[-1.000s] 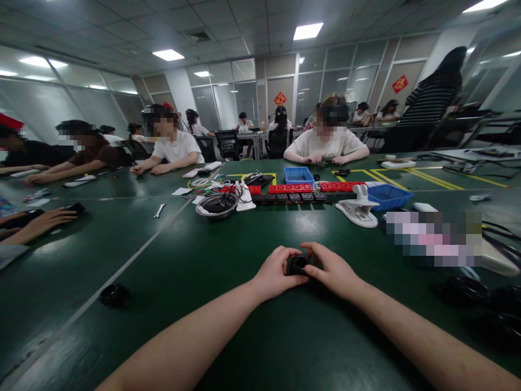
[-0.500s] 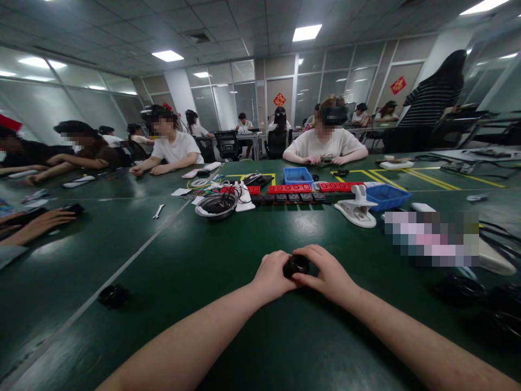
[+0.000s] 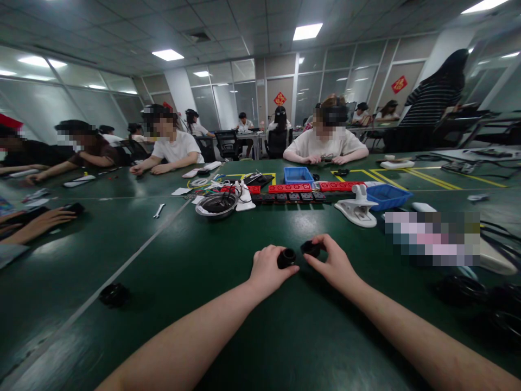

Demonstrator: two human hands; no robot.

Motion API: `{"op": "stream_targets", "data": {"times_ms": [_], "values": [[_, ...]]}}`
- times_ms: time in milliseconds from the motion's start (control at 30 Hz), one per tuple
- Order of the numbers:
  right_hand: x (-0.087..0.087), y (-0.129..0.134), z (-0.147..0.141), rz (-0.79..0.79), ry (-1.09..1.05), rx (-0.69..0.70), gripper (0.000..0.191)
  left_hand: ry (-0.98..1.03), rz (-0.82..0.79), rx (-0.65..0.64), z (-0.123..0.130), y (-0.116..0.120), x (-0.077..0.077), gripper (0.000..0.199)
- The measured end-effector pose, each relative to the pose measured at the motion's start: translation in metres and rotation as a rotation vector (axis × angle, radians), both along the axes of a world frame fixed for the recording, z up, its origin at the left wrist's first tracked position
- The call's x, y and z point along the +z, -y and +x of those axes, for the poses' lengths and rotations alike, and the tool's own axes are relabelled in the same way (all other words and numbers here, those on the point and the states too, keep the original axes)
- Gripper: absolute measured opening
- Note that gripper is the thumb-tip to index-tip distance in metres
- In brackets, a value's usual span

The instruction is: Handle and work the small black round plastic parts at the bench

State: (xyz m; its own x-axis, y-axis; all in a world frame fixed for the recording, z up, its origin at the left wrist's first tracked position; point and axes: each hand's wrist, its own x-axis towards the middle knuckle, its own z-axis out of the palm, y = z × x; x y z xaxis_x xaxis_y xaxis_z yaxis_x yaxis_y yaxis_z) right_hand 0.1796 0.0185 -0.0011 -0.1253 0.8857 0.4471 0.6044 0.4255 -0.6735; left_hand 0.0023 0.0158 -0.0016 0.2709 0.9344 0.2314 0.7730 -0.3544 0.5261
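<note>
Black ring, maybe light and hard, its side pinched by the left grip; the right grip pinches a blurry dark bit.

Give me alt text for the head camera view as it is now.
Two bare hands meet over a green table, the left hand gripping a black hollow cylindrical part and the right hand a separate small black part. Beyond are red rectangular socket strips, blue plastic trays and seated people.
</note>
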Motion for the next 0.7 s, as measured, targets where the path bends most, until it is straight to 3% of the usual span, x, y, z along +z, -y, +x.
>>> {"op": "stream_targets", "data": {"times_ms": [133, 267, 433, 500, 600, 700], "values": [[-0.007, -0.007, 0.006, -0.191, 0.126, -0.016, 0.034, -0.031, -0.008, 0.025, -0.001, 0.000, 0.002, 0.047], [-0.013, -0.010, 0.010, -0.173, 0.171, -0.015, 0.061, -0.058, -0.022, 0.035, -0.001, 0.001, 0.004, 0.051], [-0.017, -0.010, 0.009, -0.127, 0.095, -0.062, 0.047, -0.107, -0.013, 0.025, -0.002, -0.001, 0.005, 0.047], [-0.008, -0.009, 0.010, -0.085, 0.061, -0.102, 0.044, -0.116, -0.014, 0.006, -0.002, 0.000, 0.004, 0.046], [0.023, -0.002, 0.014, -0.049, 0.088, -0.123, 0.036, -0.122, -0.028, -0.044, 0.001, 0.005, 0.005, 0.049], [0.060, 0.021, 0.018, -0.223, 0.223, 0.011, 0.027, -0.127, -0.025, -0.115, 0.008, 0.017, 0.006, 0.053]]}}
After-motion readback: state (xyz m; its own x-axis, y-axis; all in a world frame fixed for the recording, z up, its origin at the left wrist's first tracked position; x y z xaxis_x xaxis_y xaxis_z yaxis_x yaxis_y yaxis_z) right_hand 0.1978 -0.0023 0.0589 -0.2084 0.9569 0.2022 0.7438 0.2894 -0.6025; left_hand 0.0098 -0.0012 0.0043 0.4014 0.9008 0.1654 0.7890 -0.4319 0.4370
